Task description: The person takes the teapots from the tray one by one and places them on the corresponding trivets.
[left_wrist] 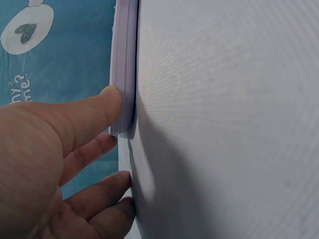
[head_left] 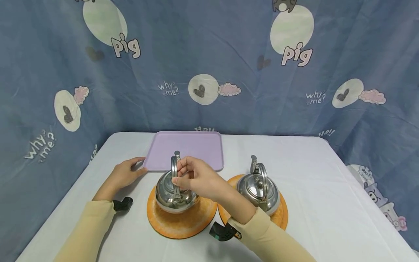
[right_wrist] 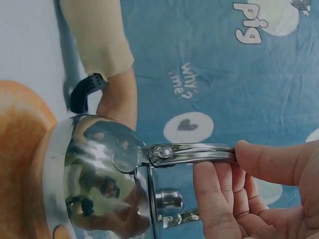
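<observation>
My right hand [head_left: 199, 178] pinches the upright handle [right_wrist: 199, 153] of a shiny steel kettle [head_left: 165, 193] between thumb and fingers. This kettle stands over the left round orange mat [head_left: 176, 229], its lid knob [right_wrist: 169, 200] below the handle. At the near left corner of a lilac tray [head_left: 186, 151] is my left hand [head_left: 126, 174], thumb and index fingertip against the rim [left_wrist: 124, 69], other fingers loosely bent beside it. A second steel kettle [head_left: 253, 189], handle up, sits on the right orange mat [head_left: 281, 214], partly behind my right forearm.
A white cloth [head_left: 311, 174] covers the table. The tray lies flat near the back edge, behind the left kettle. A blue printed curtain [head_left: 209, 54] hangs behind and at both sides. Black wrist cameras [head_left: 222, 231] hang under both wrists.
</observation>
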A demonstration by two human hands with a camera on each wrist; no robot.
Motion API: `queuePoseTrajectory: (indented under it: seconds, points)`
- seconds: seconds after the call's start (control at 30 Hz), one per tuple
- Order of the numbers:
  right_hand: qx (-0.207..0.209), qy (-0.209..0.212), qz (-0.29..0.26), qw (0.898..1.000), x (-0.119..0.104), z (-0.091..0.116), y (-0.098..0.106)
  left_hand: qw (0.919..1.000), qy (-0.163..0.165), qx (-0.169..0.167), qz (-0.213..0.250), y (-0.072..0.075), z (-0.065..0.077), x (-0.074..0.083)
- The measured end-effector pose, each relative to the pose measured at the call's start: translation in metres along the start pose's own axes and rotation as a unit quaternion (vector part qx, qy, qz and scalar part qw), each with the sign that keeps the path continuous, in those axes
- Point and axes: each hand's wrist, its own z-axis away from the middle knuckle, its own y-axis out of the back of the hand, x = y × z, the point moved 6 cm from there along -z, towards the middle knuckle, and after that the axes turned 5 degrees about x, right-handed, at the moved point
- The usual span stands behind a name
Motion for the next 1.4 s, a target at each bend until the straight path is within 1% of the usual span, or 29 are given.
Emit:
queuePoseTrajectory:
  seconds: [0.13, 0.33, 0.53, 0.7, 0.8, 1.0, 1.13, 1.23, 1.4]
  points:
    - [0.001, 0.0, -0.002, 1.0, -0.001, 0.004, 0.002, 1.0, -0.005, -0.005, 0.0, 0.001, -0.001, 0.004]
    - [0.006, 0.003, -0.002, 1.0, 0.003, 0.011, 0.003, 0.9999, -0.01, -0.002, -0.003, -0.001, -0.002, 0.006]
    - [0.021, 0.002, 0.012, 1.0, 0.013, 0.015, 0.001, 0.9999, -0.003, -0.009, -0.007, -0.005, -0.004, 0.008]
    - [0.031, 0.004, 0.026, 0.999, 0.02, 0.018, 0.002, 0.9999, -0.012, -0.007, -0.005, -0.011, -0.007, 0.013]
    - [0.035, 0.006, 0.032, 0.999, 0.021, 0.019, 0.003, 0.9999, -0.011, -0.008, -0.003, -0.015, -0.008, 0.015]
    - [0.044, -0.006, 0.021, 0.999, 0.023, 0.022, 0.003, 0.9999, -0.01, -0.009, 0.0, -0.015, -0.009, 0.02]
    - [0.045, -0.008, 0.026, 0.999, 0.022, 0.022, 0.005, 0.9999, -0.013, -0.011, 0.003, -0.016, -0.01, 0.022]
    - [0.042, -0.014, 0.026, 0.999, 0.021, 0.021, 0.004, 0.9998, -0.016, -0.011, 0.003, -0.015, -0.01, 0.02]
    - [0.022, -0.01, 0.044, 0.999, 0.015, 0.021, 0.002, 0.9998, -0.012, -0.004, -0.018, -0.003, -0.004, 0.003]
